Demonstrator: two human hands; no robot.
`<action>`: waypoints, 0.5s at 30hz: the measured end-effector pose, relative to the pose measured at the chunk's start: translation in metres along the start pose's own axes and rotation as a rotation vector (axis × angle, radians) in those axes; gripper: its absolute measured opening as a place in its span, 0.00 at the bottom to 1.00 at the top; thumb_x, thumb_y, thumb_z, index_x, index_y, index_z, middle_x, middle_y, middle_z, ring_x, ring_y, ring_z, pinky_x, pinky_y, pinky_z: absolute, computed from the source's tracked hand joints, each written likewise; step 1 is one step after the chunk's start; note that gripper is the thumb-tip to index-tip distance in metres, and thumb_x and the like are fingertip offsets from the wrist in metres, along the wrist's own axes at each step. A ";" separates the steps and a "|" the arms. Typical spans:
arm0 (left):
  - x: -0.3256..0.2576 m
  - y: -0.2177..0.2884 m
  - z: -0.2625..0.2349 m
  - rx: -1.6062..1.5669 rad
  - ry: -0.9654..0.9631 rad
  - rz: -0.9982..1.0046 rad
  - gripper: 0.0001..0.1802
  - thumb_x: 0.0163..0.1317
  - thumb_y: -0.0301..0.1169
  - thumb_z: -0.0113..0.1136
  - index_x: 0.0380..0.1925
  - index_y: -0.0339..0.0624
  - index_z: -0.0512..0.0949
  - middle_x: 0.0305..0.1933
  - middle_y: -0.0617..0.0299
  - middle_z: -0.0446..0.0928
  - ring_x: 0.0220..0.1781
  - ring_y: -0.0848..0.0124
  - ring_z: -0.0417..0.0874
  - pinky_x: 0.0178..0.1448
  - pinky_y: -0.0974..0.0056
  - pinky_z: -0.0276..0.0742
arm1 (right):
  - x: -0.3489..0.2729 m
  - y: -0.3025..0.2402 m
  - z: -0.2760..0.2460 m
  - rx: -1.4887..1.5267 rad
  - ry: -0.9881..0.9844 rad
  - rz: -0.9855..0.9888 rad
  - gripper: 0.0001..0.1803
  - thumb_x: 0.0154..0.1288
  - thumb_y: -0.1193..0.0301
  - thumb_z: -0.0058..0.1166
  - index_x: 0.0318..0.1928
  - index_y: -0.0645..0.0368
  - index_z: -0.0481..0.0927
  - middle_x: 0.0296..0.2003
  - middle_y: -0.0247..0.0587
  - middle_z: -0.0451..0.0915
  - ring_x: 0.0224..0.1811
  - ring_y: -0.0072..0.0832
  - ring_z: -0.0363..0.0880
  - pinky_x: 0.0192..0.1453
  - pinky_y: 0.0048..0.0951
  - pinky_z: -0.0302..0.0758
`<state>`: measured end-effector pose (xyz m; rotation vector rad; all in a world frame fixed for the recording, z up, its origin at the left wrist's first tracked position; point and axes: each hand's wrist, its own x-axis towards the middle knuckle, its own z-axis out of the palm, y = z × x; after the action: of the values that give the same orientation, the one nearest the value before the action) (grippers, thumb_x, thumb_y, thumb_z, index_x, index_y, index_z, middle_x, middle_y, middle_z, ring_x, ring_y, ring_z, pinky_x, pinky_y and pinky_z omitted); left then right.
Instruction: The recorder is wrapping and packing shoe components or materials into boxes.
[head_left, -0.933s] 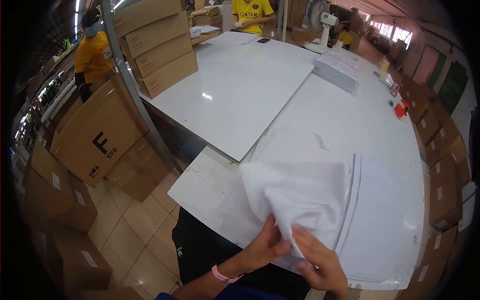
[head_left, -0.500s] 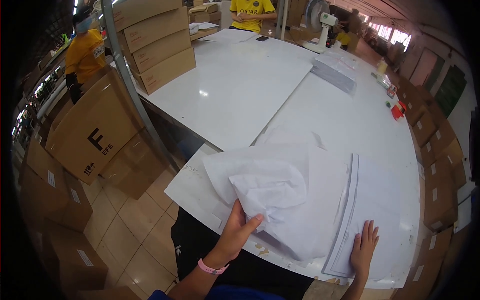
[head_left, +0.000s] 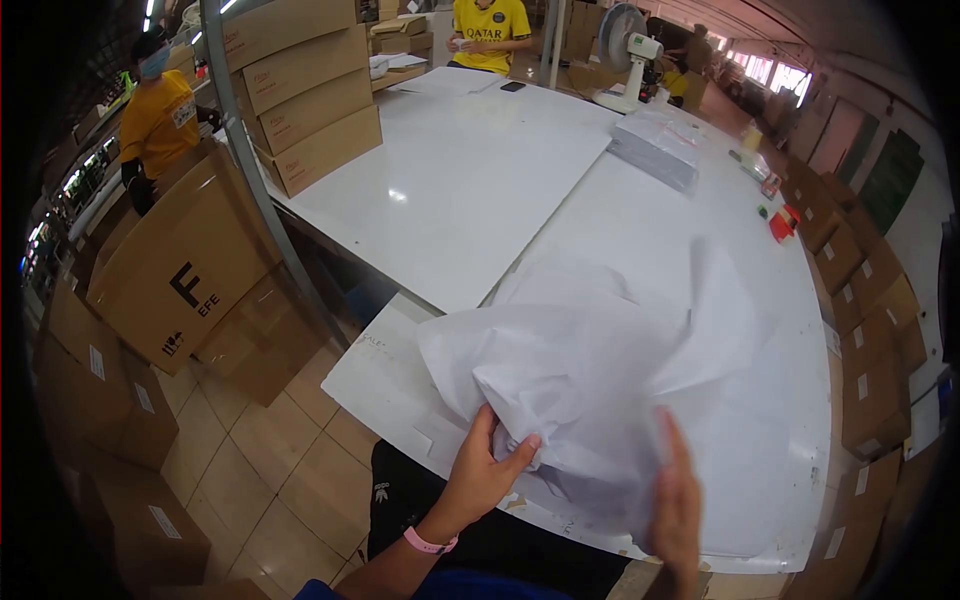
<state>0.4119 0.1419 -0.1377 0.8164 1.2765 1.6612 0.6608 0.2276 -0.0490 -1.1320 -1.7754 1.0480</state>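
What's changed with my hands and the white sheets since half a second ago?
Your right hand has come off the white pile and moved left; blur hides whether it grips anything. Beside it, a raised sheet has lifted off the table. Your left hand still pinches the bunched white sheet. The stacked boxes and fan stay put.

- Crumpled white sheet (head_left: 538, 400): thin, folds gathered in the left hand's fingers (head_left: 484, 428).
- Raised white sheet (head_left: 716, 315): blurred, curving upward beyond the right hand's fingers (head_left: 677, 450); contact unclear.
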 end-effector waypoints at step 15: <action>-0.027 0.007 -0.007 -0.418 0.170 -0.260 0.35 0.93 0.47 0.60 0.82 0.25 0.73 0.79 0.51 0.82 0.78 0.64 0.83 0.83 0.57 0.76 | 0.023 0.045 -0.033 -0.158 -0.466 -0.245 0.22 0.79 0.71 0.68 0.69 0.58 0.93 0.71 0.51 0.90 0.77 0.50 0.87 0.91 0.55 0.67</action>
<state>0.4155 0.1140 -0.1324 0.2515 1.0406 1.7252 0.6966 0.2681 -0.0740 -0.7687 -2.3302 1.0958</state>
